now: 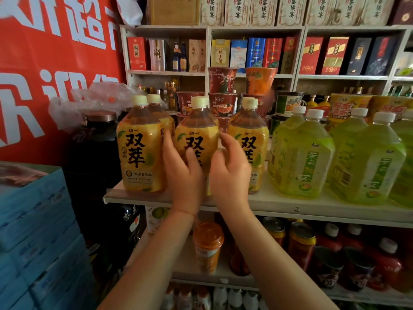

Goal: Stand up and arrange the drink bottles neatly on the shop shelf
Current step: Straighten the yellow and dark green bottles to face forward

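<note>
Both our hands are on the middle orange bottle [196, 139] in the front row of the shelf [290, 205]: our left hand [182, 173] wraps its lower body from the left with the thumb laid across the label, and our right hand [230, 171] curls its fingers [225, 142] round the right flank, pinching at the label edge. We hold it from both sides, we judge, because a tall full bottle is steadier that way and can be turned so its label faces out like its neighbours. That bottle stands upright, with the left orange bottle [139, 148] just beside it on one side and the right orange bottle [250, 139] just beside it on the other; more orange bottles stand behind the row. To the right of the middle orange bottle, the green bottles [301, 157] are upright too, set slightly askew along the shelf edge. Behind the middle orange bottle rise stacked noodle cups [222, 92]. Left of it sits a dark jar [98, 139] under a plastic bag [93, 101]. Nothing on this shelf lies fallen, so what remains looks like squaring up.
</note>
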